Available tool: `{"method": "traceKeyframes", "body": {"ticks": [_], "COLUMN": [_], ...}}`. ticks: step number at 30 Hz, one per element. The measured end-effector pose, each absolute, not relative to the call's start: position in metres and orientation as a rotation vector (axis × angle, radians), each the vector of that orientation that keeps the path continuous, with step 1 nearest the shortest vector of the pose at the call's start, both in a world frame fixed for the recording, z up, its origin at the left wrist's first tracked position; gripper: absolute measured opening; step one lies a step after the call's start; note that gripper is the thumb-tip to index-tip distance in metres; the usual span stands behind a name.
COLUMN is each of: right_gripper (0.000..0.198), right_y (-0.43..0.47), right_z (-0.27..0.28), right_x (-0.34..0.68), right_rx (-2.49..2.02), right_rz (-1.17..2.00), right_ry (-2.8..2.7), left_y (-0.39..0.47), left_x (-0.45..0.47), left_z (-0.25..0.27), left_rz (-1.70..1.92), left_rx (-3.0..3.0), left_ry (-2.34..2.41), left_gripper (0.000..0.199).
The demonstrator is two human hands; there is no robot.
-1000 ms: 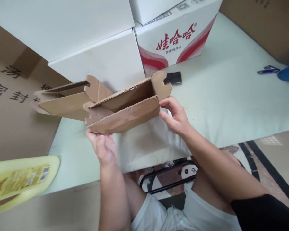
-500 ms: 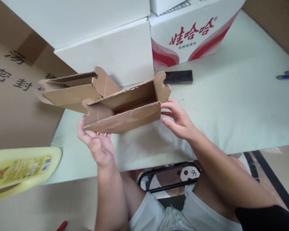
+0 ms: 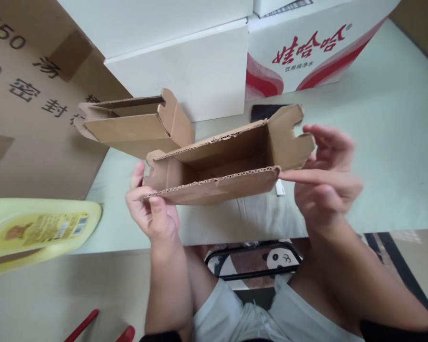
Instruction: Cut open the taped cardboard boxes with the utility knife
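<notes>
A narrow open-topped cardboard box (image 3: 214, 187) is held tilted above the table, with notched flaps sticking out at both ends. My left hand (image 3: 153, 209) grips its left end, thumb over the front edge and fingers around the flap. At the other end, my right hand (image 3: 328, 171) has one finger stretched to the front corner. Its other fingers are bent beside the notched right flap (image 3: 288, 137), partly behind it. A second, similar cardboard box (image 3: 128, 130) stands open behind and to the left, with its own end flaps outward.
White cartons (image 3: 185, 76) and a red-and-white printed carton (image 3: 306, 61) line the back. A large brown carton (image 3: 39, 142) stands at left, near a yellow bottle (image 3: 43, 228). A dark phone (image 3: 264, 112) lies partly hidden behind the held box. Red handles (image 3: 82, 325) show below.
The view has shifted left. The held box has moved toward the right, its right flap now spread further outward. My left thumb now presses over its front edge; my right hand has risen beside the flap.
</notes>
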State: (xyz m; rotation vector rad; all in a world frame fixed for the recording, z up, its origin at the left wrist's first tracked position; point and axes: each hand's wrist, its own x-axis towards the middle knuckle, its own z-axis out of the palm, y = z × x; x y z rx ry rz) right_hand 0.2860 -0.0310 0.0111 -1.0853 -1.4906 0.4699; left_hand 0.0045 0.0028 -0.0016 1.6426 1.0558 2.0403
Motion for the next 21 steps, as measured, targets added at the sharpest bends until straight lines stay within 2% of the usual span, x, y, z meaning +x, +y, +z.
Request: {"method": "traceKeyframes", "body": {"ticks": [3, 6, 11, 16, 21], "right_gripper": [0.042, 0.029, 0.028, 0.031, 0.035], "right_y": [-0.034, -0.036, -0.043, -0.046, -0.046], "right_z": [0.027, 0.036, 0.046, 0.057, 0.057], "right_x": [0.289, 0.298, 0.310, 0.305, 0.300], "right_rx": [-0.944, -0.884, -0.820, -1.028, -1.246], "right_rz": [0.258, 0.335, 0.621, 0.573, 0.492], "right_ry": [-1.217, -1.267, -1.670, -1.954, -1.845], "left_y": [0.001, 0.001, 0.004, 0.003, -0.003], "left_x": [-0.001, -0.008, -0.011, -0.011, -0.014], "left_z": [0.004, 0.004, 0.004, 0.005, 0.011], "left_rz": [2.009, 1.905, 1.878, 1.846, 1.807], "left_rx": [1.598, 1.652, 1.755, 1.702, 1.733], "left_ry": [1.008, 0.922, 0.892, 0.811, 0.735], "left_gripper": [0.038, 0.039, 0.039, 0.048, 0.056]}}
